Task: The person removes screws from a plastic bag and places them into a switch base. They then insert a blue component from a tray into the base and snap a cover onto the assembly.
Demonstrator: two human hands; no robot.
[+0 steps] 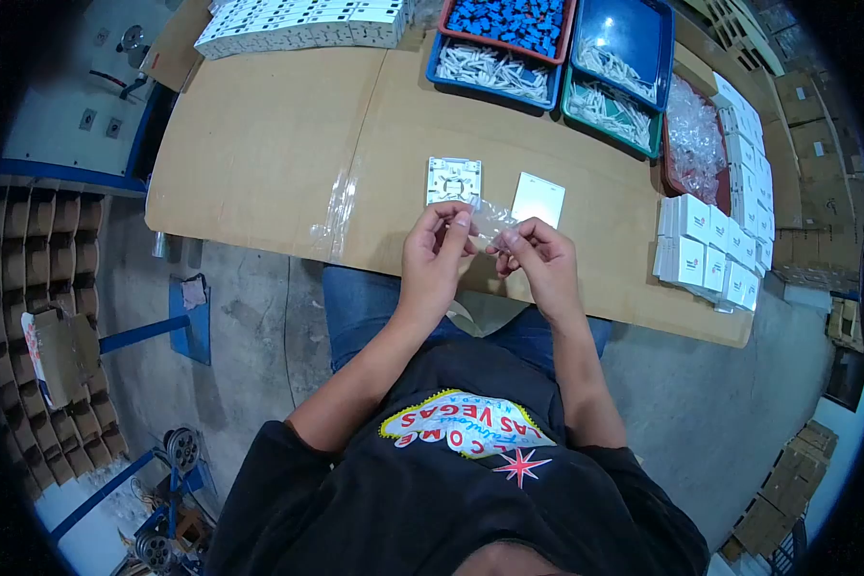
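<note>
Pinching a small clear plastic bag [492,220] narrowly between thumb and fingers of left hand [432,250] and, at its other side, of right hand [549,261]. Looks thin, see-through and crinkled, with pale glints; cannot tell any contents. Held just left of a flat white cover [540,199]. Left of that cover, see a white moulded plate [453,180]; right, stacked white boxes [718,228].
</note>
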